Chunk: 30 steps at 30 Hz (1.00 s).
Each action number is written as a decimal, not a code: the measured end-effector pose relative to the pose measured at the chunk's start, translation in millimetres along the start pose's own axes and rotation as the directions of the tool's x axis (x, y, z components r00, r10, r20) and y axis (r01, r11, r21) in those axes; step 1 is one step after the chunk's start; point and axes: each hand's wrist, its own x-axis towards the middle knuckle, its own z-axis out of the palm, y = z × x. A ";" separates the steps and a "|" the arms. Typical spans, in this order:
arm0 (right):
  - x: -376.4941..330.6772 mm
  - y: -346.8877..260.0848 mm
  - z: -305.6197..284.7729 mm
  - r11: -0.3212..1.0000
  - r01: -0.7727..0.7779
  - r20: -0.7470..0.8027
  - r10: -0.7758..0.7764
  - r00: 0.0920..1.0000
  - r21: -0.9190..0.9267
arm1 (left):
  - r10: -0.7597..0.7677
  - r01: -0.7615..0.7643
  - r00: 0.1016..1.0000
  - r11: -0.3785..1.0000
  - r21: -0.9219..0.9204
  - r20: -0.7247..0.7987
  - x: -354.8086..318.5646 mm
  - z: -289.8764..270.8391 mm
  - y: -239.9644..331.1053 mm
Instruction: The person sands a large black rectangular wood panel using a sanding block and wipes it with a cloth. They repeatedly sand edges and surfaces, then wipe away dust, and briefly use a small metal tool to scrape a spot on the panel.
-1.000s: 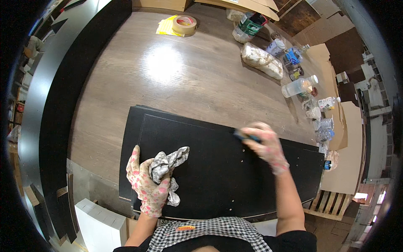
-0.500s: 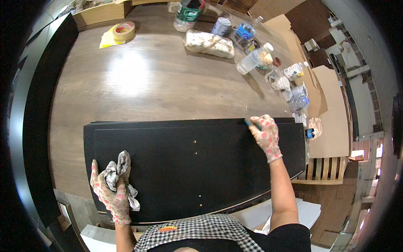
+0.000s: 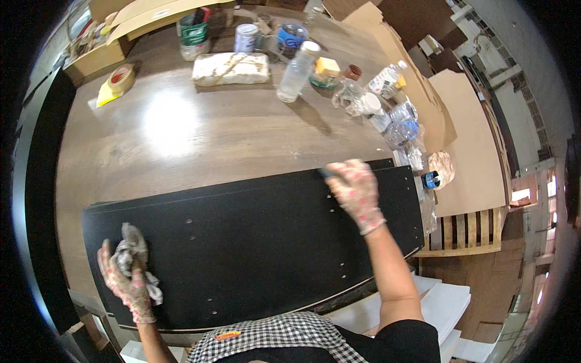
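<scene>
A long black panel (image 3: 260, 242), with several small holes in its face, lies on the wood-grain table along its near side. At least one more black sheet shows beneath its far edge. My left hand (image 3: 128, 293), in a pink-dotted glove, rests on the panel's left end with a crumpled grey-and-white rag (image 3: 131, 251) between thumb and fingers. Near the far edge, right of the middle, my gloved right hand (image 3: 356, 192) is closed around a small blue piece (image 3: 327, 173). Its exact kind is mostly hidden by the fingers.
Tape (image 3: 121, 78) lies on yellow paper at the far left. A white wrapped bundle (image 3: 231, 69), a tin (image 3: 246, 38), a clear bottle (image 3: 298, 72) and several other bottles stand across the back and right. Cardboard (image 3: 469, 145) leans beyond the right side. White boards (image 3: 445, 302) are stacked near right.
The view has turned, shifting the table's contents leftward. My right hand stays at the panel's far edge with the blue piece. The visible holes sit at different places along the panel.
</scene>
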 end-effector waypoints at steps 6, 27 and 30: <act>-8.9 72.4 -23.7 0.994 -0.062 0.116 0.072 0.991 -0.085 | 0.064 0.017 0.939 0.973 -0.231 0.338 14.8 43.5 141.2; -46.8 268.4 -42.3 0.893 -0.429 -0.160 0.408 0.899 -0.134 | -0.028 0.087 0.967 0.970 -0.228 0.252 19.4 56.2 174.4; -33.4 198.8 -30.9 0.974 -0.196 -0.234 0.164 0.958 -0.118 | 0.005 0.055 0.970 0.969 -0.239 0.245 20.7 55.6 174.6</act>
